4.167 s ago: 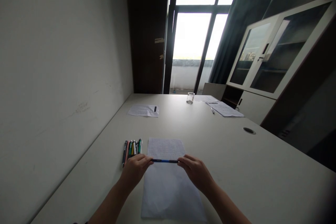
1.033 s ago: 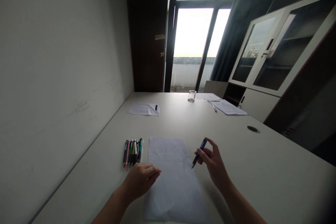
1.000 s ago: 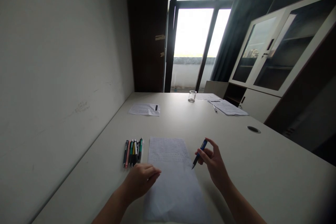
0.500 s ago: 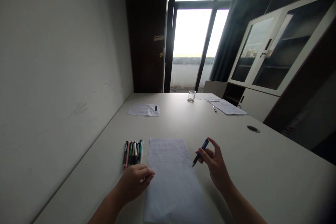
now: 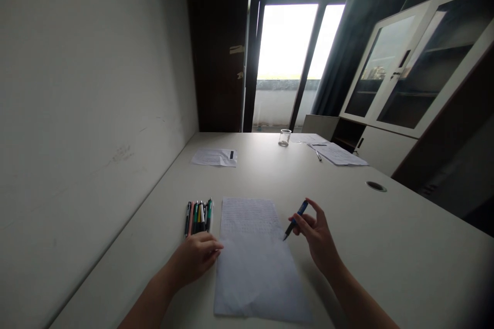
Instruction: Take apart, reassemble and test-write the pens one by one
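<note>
Head view: right hand (image 5: 319, 236) holds a blue pen (image 5: 302, 207) near paper (image 5: 254, 272).

L hand (image 5: 196, 256) & R hand (image 5: 313, 234) bare, forearms (image 5: 150, 300) also bare, slim & tapering twd wrists (image 5: 336, 268).

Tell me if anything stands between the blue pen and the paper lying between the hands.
Nothing visible does: the blue pen, in the right hand, slants down toward the right edge of the paper, while the left hand is at the left edge.
</note>
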Demonstrator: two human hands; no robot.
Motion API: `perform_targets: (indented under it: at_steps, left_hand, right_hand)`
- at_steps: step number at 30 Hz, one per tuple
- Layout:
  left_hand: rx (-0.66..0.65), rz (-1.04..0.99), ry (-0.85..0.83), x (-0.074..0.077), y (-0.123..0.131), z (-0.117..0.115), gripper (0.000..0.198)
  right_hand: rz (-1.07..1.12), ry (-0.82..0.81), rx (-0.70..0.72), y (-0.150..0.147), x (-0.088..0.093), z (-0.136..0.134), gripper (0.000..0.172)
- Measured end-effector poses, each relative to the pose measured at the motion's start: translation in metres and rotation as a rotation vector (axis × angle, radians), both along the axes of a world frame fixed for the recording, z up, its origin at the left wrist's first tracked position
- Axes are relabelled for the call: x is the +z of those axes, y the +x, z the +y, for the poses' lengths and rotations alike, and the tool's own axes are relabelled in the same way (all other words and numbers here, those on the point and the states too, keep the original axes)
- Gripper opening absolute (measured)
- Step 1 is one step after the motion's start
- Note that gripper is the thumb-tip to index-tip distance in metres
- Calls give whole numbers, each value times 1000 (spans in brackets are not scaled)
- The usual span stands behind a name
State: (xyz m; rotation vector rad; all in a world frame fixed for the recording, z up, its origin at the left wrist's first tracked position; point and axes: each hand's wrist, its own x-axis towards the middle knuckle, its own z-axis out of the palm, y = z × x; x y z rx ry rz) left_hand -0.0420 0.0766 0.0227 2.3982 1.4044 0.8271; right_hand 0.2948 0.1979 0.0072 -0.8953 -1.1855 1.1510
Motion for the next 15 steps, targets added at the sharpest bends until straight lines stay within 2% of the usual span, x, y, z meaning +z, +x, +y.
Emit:
perform_targets:
  at_steps: [8, 15]
  left_hand:
    - [-33, 48, -2, -2, -1, -1, 24]
    - [-55, 64, -9, -2, 0, -2, 26]
  right_hand:
    - [-32, 24, -3, 3, -1, 0, 70]
    - [4, 10, -43, 1, -1, 1, 86]
